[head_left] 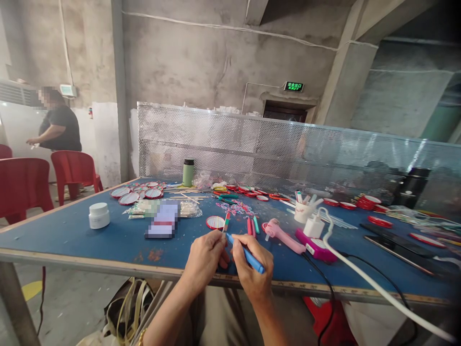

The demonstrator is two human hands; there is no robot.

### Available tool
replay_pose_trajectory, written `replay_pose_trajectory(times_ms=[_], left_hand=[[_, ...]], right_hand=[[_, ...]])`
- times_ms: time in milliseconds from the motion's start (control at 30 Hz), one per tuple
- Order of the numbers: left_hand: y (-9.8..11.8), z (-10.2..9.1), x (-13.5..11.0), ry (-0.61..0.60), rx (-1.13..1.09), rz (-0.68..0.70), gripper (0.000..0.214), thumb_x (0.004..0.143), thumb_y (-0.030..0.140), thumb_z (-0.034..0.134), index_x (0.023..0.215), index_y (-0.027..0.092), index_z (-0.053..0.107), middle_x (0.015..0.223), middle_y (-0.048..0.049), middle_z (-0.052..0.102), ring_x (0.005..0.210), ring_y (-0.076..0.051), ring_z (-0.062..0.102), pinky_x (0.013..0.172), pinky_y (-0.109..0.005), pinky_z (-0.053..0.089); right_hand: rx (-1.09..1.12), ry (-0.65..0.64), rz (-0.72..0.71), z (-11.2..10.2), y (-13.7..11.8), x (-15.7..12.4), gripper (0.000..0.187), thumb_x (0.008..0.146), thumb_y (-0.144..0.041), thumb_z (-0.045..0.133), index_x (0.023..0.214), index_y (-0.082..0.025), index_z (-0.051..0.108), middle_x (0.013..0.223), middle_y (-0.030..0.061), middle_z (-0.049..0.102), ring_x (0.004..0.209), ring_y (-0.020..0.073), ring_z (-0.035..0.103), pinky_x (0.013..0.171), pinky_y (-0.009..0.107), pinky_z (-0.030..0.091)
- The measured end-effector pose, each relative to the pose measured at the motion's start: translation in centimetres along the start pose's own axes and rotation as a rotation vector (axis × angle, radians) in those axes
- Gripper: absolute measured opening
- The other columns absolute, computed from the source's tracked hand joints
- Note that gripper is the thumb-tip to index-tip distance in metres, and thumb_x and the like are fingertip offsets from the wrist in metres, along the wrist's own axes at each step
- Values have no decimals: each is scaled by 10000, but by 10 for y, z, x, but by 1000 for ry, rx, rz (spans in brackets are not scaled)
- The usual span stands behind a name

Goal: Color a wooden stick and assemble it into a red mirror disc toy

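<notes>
My left hand [204, 254] is closed around the lower end of a thin flat stick [226, 223] that points up and away, with red and green bands on it. My right hand [256, 269] grips a blue marker pen [253, 260] like a writing tool, its tip at the stick beside my left fingertips. Just beyond the hands lies a round disc with a red rim [215, 223]. Red and green pens [252, 226] rest to the right of it, near a pink glue gun [284, 236]. A pile of small colourful pieces [236, 208] lies farther back.
On the left stand a white jar [99, 217] and a propped phone [163, 220]. A green bottle [188, 174] is at the back. To the right are a paper cup of pens [303, 211], a white charger [314, 227] with a cable, and dark phones [398, 252]. A perforated metal screen [223, 139] borders the table.
</notes>
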State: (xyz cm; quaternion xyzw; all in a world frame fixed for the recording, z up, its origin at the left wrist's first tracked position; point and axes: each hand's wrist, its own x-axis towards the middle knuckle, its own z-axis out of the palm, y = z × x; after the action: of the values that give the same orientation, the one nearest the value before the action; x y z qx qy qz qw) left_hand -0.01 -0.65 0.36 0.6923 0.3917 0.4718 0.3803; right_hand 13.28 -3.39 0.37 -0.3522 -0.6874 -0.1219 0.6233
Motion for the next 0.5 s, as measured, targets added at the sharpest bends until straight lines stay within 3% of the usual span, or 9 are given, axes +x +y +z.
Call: replay_pose_trajectory(times_ms=[500], left_hand=[[1, 0, -1, 0, 12, 1, 295, 923, 371, 442, 676, 219, 498, 547, 37, 641, 529, -132, 613, 558, -209, 405]], right_hand=[[4, -1, 11, 0, 0, 0, 171, 952, -171, 543, 848, -174, 679, 650, -1, 657, 570, 130, 631, 605, 227, 492]])
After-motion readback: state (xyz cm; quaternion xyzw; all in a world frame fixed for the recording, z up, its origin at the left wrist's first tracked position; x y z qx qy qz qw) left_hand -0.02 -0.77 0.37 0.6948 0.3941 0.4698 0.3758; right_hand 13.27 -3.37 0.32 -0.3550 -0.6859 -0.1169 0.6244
